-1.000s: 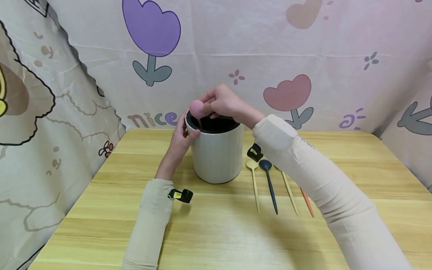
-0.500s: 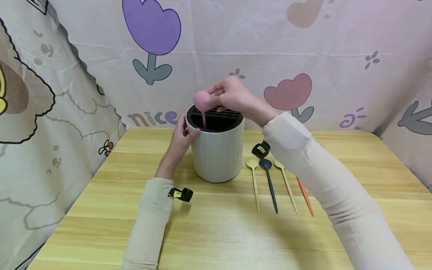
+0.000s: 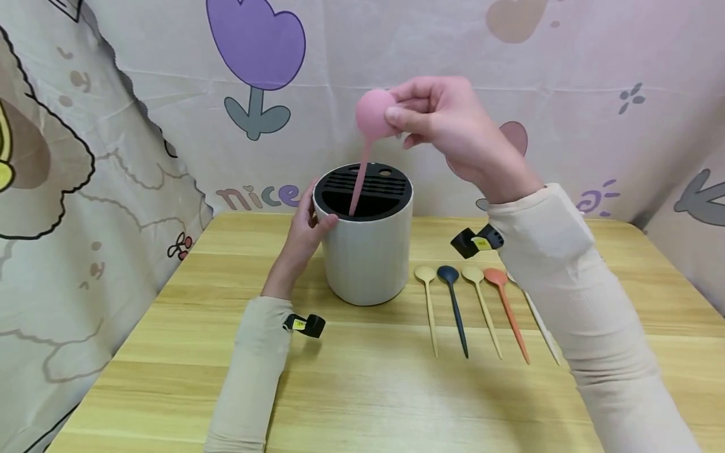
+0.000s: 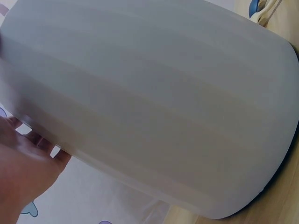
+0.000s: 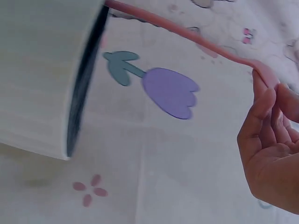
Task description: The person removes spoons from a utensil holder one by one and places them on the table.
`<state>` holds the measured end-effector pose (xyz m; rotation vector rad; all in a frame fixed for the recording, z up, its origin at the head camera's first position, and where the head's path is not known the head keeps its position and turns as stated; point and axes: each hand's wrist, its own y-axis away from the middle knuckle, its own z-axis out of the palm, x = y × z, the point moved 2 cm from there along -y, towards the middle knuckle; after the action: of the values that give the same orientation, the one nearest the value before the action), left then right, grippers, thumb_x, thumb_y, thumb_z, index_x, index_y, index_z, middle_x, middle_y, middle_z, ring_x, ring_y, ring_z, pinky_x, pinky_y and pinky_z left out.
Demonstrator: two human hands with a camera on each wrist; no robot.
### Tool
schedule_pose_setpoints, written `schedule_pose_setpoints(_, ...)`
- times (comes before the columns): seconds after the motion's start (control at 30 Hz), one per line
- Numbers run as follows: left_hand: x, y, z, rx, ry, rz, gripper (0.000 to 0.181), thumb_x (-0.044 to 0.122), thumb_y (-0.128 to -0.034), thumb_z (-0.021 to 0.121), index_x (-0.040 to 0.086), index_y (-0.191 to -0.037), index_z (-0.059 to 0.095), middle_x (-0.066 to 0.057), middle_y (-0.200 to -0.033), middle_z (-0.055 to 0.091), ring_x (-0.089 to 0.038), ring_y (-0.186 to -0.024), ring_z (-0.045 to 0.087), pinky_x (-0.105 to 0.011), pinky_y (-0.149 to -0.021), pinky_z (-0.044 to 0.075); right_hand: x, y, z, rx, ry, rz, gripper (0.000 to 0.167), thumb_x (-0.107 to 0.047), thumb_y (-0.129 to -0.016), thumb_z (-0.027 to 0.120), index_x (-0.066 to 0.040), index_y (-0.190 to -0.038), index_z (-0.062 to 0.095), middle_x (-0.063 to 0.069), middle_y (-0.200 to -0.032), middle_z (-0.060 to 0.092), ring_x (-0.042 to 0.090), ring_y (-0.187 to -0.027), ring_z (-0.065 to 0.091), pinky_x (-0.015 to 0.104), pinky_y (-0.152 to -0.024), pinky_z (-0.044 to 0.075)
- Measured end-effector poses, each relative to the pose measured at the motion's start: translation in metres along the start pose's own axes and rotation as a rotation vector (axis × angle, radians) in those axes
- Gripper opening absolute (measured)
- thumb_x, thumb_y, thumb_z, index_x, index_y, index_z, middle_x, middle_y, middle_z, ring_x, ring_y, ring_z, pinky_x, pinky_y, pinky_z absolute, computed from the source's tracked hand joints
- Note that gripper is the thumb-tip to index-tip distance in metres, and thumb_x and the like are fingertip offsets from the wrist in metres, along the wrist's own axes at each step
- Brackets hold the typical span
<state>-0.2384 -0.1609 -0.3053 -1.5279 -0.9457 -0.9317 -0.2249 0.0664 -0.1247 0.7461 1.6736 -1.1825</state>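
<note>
My right hand (image 3: 455, 126) pinches a pink spoon (image 3: 374, 114) by the edge of its round bowl, above a white utensil holder (image 3: 367, 261). The spoon's handle slants down, its tip at the large front opening of the holder's black slotted lid (image 3: 391, 182). In the right wrist view the pink handle (image 5: 187, 33) stretches from the holder's dark rim to my fingertips. My left hand (image 3: 304, 233) grips the holder's upper left side, thumb in front and fingers round the back. The left wrist view is mostly filled by the holder's wall (image 4: 154, 107).
Right of the holder, several spoons lie in a row on the wooden table (image 3: 362, 384): a cream spoon (image 3: 426, 277), a navy spoon (image 3: 449, 275), another cream one, an orange spoon (image 3: 496, 278) and a whitish spoon (image 3: 540, 321) partly behind my sleeve. A patterned cloth (image 3: 362, 56) hangs behind.
My right hand has risen and moved right with the pink spoon, drawing more of its handle up out of the holder. The left hand stays on the holder.
</note>
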Motion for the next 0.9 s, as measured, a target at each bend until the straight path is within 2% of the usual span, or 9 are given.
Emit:
schedule_pose_setpoints(0.1, 0.0, 0.0, 0.0, 0.003, 0.006, 0.004, 0.128, 0.081, -0.0605, 0.067, 0.012, -0.155, 0.015, -0.006, -0.158, 0.02, -0.021, -0.143, 0.019, -0.048, -0.114, 0.018, -0.007, 0.006, -0.006, 0.028, -0.095, -0.053, 0.014, 0.006, -0.088, 0.066, 0.008, -0.102, 0.066, 0.014, -0.083, 0.069, 0.018, -0.068, 0.06, 0.022, -0.056, 0.049)
schedule_pose_setpoints(0.27, 0.0, 0.0, 0.0, 0.0, 0.003, 0.007, 0.128, 0.081, -0.061, 0.066, 0.011, -0.155, 0.015, -0.006, -0.158, 0.02, -0.021, -0.143, 0.02, -0.048, -0.114, 0.019, -0.015, 0.012, -0.017, 0.069, -0.115, -0.118, 0.013, 0.006, -0.087, 0.067, 0.006, -0.099, 0.068, 0.016, -0.085, 0.069, 0.02, -0.073, 0.063, 0.023, -0.054, 0.049)
schedule_pose_setpoints(0.43, 0.001, 0.0, 0.0, -0.002, 0.012, 0.008, 0.128, 0.081, -0.0611, 0.066, 0.012, -0.155, 0.014, -0.006, -0.158, 0.02, -0.021, -0.143, 0.02, -0.048, -0.114, 0.019, -0.022, 0.019, -0.023, 0.093, -0.174, -0.165, 0.016, 0.009, -0.083, 0.07, 0.011, -0.099, 0.068, 0.019, -0.083, 0.068, 0.022, -0.069, 0.059, 0.023, -0.051, 0.048)
schedule_pose_setpoints(0.57, 0.001, 0.001, 0.0, 0.002, 0.009, 0.004, 0.128, 0.081, -0.061, 0.066, 0.012, -0.155, 0.014, -0.005, -0.158, 0.019, -0.02, -0.143, 0.02, -0.047, -0.114, 0.019, -0.022, 0.026, -0.024, 0.069, -0.198, -0.152, 0.019, 0.009, -0.082, 0.071, 0.013, -0.1, 0.068, 0.021, -0.084, 0.069, 0.023, -0.067, 0.059, 0.023, -0.051, 0.048)
schedule_pose_setpoints(0.67, 0.0, 0.0, 0.001, -0.001, 0.008, 0.003, 0.128, 0.081, -0.0611, 0.066, 0.012, -0.155, 0.014, -0.005, -0.159, 0.019, -0.02, -0.144, 0.019, -0.046, -0.114, 0.019, -0.016, 0.033, -0.024, 0.055, -0.152, -0.121, 0.02, 0.006, -0.083, 0.072, 0.011, -0.102, 0.069, 0.02, -0.089, 0.069, 0.022, -0.07, 0.06, 0.022, -0.054, 0.05)
schedule_pose_setpoints(0.77, 0.0, 0.0, 0.001, 0.005, 0.02, 0.009, 0.129, 0.081, -0.0604, 0.066, 0.011, -0.155, 0.014, -0.006, -0.159, 0.019, -0.02, -0.143, 0.02, -0.046, -0.114, 0.019, -0.008, 0.041, -0.023, 0.047, -0.089, -0.074, 0.022, 0.0, -0.084, 0.074, 0.007, -0.104, 0.07, 0.018, -0.09, 0.07, 0.02, -0.066, 0.059, 0.02, -0.051, 0.047)
schedule_pose_setpoints(0.9, 0.0, -0.001, 0.002, 0.008, 0.021, 0.014, 0.129, 0.082, -0.0599, 0.066, 0.011, -0.155, 0.015, -0.005, -0.158, 0.02, -0.02, -0.143, 0.021, -0.046, -0.114, 0.02, 0.006, 0.051, -0.022, 0.007, -0.039, -0.032, 0.026, 0.001, -0.087, 0.07, 0.002, -0.113, 0.068, 0.015, -0.092, 0.07, 0.021, -0.067, 0.059, 0.022, -0.058, 0.048)
